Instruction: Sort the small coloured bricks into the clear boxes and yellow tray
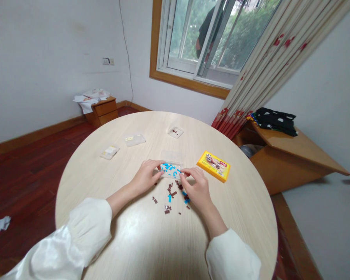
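My left hand point(147, 175) rests on the round wooden table point(128, 241), its curled fingers touching the left end of a small clear tray of blue bricks point(170, 170). My right hand point(196, 187) lies at the tray's right end, fingers pinched together near its edge; what they grip is too small to name. Loose brown and blue bricks point(170, 196) are scattered on the table between and just below both hands.
A yellow box point(214, 165) lies to the right of my hands. Three small clear trays point(109, 152) point(135, 139) point(175, 132) sit farther back. A low wooden cabinet point(291, 155) with dark cloth stands to the right, a bedside cabinet point(103, 109) at the far left wall.
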Available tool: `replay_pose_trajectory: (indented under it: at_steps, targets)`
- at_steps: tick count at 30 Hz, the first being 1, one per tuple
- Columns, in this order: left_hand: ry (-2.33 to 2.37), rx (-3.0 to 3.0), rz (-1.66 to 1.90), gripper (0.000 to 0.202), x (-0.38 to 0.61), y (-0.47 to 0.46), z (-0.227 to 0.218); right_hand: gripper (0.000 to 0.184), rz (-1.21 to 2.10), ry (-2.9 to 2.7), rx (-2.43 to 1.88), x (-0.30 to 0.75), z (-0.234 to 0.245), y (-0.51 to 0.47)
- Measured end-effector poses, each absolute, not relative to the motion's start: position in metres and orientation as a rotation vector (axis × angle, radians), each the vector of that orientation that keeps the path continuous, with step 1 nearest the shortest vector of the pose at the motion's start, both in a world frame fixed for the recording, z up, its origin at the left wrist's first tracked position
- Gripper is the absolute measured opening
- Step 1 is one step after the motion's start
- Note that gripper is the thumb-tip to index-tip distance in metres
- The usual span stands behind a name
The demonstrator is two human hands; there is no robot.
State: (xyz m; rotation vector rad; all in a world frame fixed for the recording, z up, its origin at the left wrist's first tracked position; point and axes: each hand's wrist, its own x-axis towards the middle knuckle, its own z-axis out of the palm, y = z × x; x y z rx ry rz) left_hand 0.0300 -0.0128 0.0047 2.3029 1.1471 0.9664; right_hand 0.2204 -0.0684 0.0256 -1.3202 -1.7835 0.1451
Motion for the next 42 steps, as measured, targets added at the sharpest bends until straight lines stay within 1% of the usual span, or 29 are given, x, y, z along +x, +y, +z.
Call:
replay_pose_trajectory:
  at_steps: [4,8,12,15,18,24,29,34,36,42]
  targets:
    - [1.137,2.288,0.939,0.025,0.031,-0.014,0.006,0.014,0.059,-1.722,-1.35,0.211,0.014,-0.062]
    - [1.135,2.303,0.907,0.024,0.032,-0.016,0.006,0.026,0.036,-1.698,-1.4,0.217,0.007,-0.053]
    - [1.158,2.307,0.892,0.022,0.032,-0.018,0.01,0.018,0.07,-1.778,-1.506,0.235,0.018,-0.056]
    - [1.135,2.349,0.816,0.011,0.032,-0.02,0.014,0.015,0.256,-1.98,-1.689,0.244,0.032,-0.065]
    - [1.045,2.43,0.713,0.012,0.033,-0.023,0.017,0.014,0.421,-2.138,-1.788,0.244,0.042,-0.072]
    - [0.76,2.554,0.518,0.01,0.033,-0.026,0.015,0.003,0.476,-2.226,-1.815,0.242,0.038,-0.075]
    - [0.622,2.579,0.407,0.012,0.031,-0.029,0.018,0.009,0.514,-2.232,-1.761,0.245,0.032,-0.075]
    - [0.553,2.623,0.362,0.018,0.033,-0.032,0.02,0.009,0.635,-2.083,-1.57,0.243,0.034,-0.072]
    - [0.536,2.644,0.362,0.02,0.034,-0.033,0.019,0.009,0.545,-1.968,-1.496,0.241,0.034,-0.069]
    - [0.499,2.66,0.399,0.024,0.036,-0.033,0.013,0.008,0.096,-1.73,-1.314,0.227,0.024,-0.065]
